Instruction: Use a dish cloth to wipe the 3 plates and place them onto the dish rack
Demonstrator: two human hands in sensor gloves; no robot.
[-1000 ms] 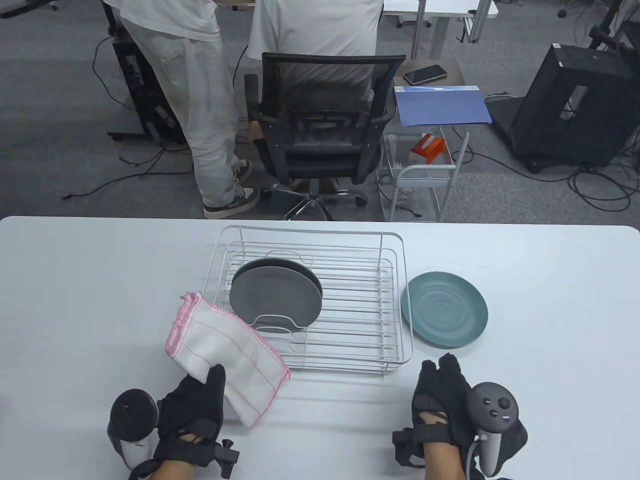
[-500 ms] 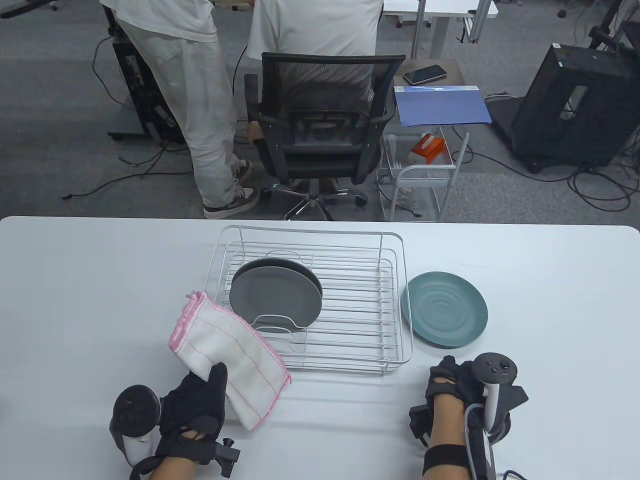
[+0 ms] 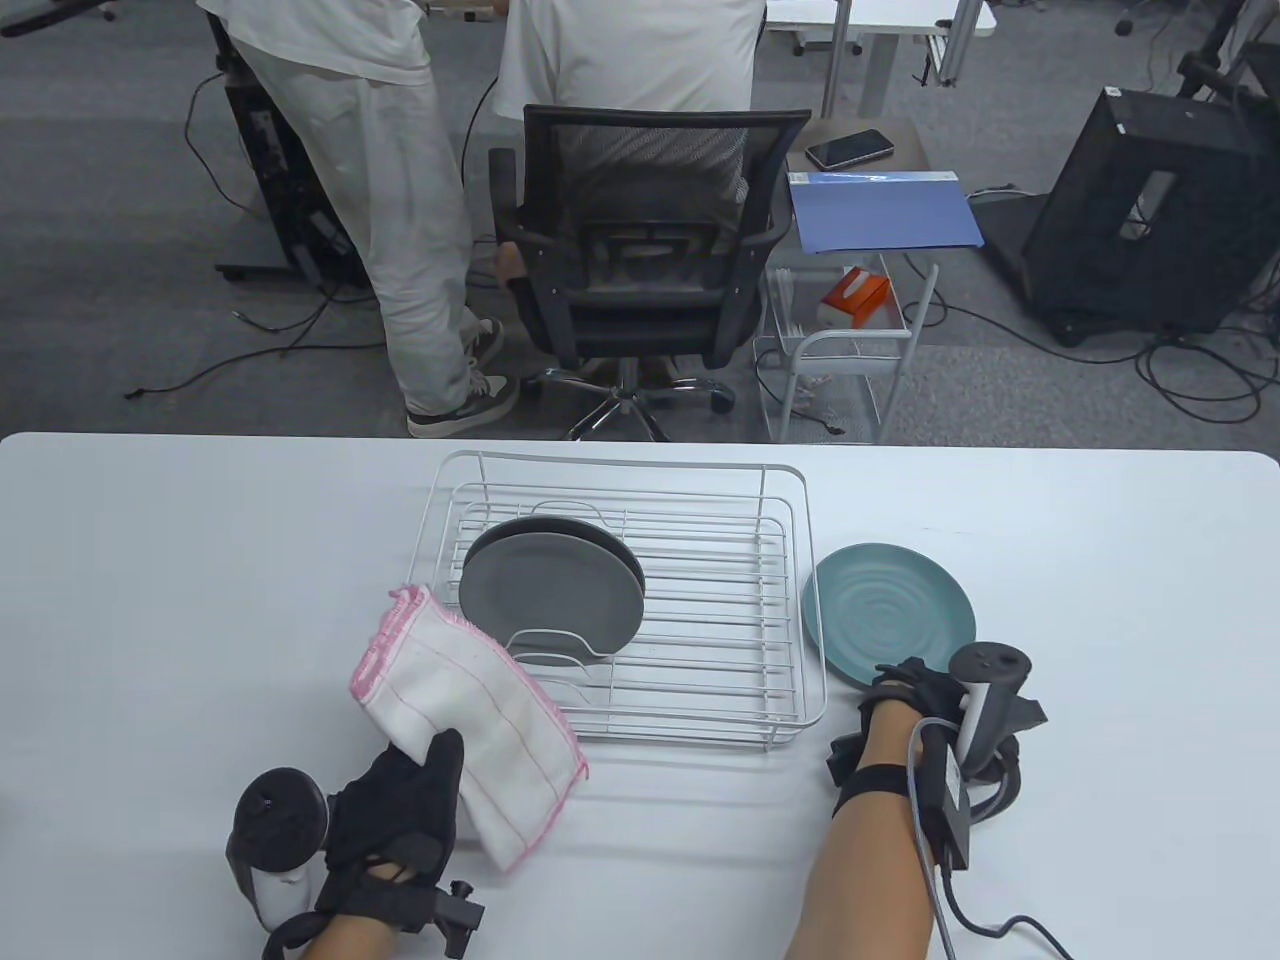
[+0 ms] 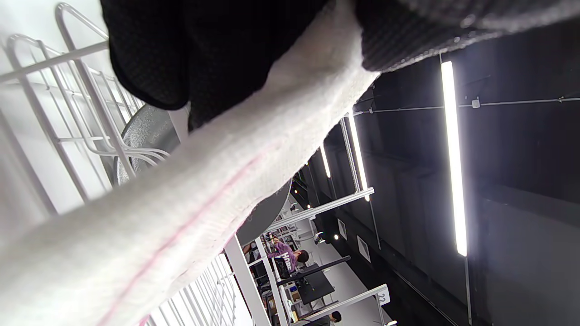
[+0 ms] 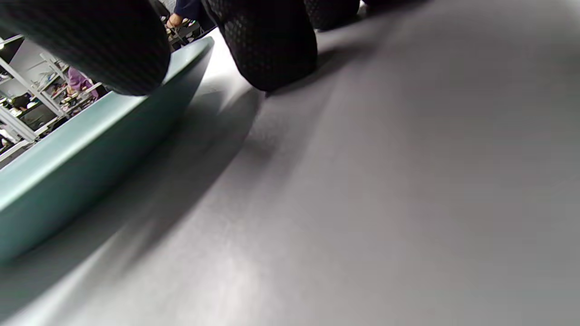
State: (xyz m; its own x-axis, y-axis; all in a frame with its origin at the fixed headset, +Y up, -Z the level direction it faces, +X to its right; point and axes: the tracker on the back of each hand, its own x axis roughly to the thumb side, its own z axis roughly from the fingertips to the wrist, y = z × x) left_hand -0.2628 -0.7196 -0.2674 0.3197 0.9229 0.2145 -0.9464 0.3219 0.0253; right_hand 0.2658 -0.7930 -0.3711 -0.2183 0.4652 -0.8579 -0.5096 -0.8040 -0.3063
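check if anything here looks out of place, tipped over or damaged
Nothing stands out. Two grey plates stand in the dish rack; the teal plate lies flat on the table beside it, unchipped. The left hand holds the dish cloth; the right hand is at the teal plate's near rim.

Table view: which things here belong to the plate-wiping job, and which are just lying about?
Job:
white pink-edged dish cloth, gripped by left hand
round teal plate, right hand at its rim
grey plates
white wire dish rack

Lying about:
black office chair
blue folder
black phone
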